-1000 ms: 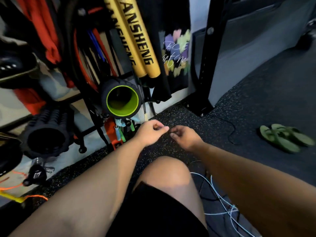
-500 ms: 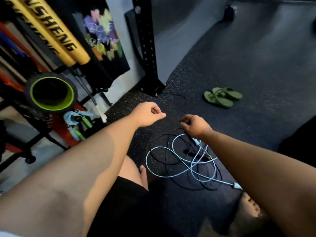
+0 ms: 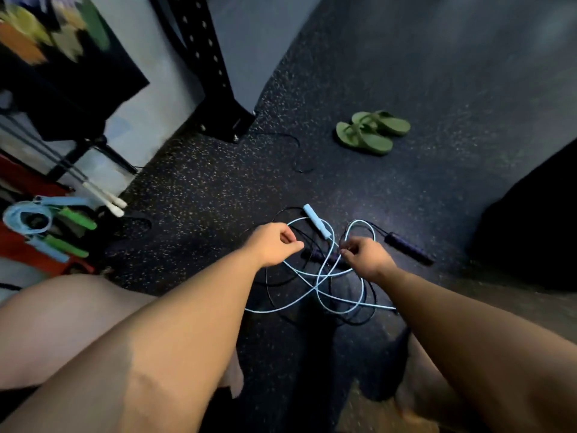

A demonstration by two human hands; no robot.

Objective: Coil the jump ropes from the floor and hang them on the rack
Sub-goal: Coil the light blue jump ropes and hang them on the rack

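The left hand [image 3: 274, 242] and right hand [image 3: 367, 257] have dropped onto the tangle in the middle of the floor [image 3: 437, 89], where the light-blue jump rope [image 3: 316, 221] lies looped over the black jump rope [image 3: 409, 248]; the right grip appears to pinch the blue cord; the left is curled, on what I cannot tell; coiling is only beginning.

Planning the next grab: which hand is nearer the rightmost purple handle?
Right. The right hand is just left of the purple handle; the left hand is farther left, past the light blue handle.
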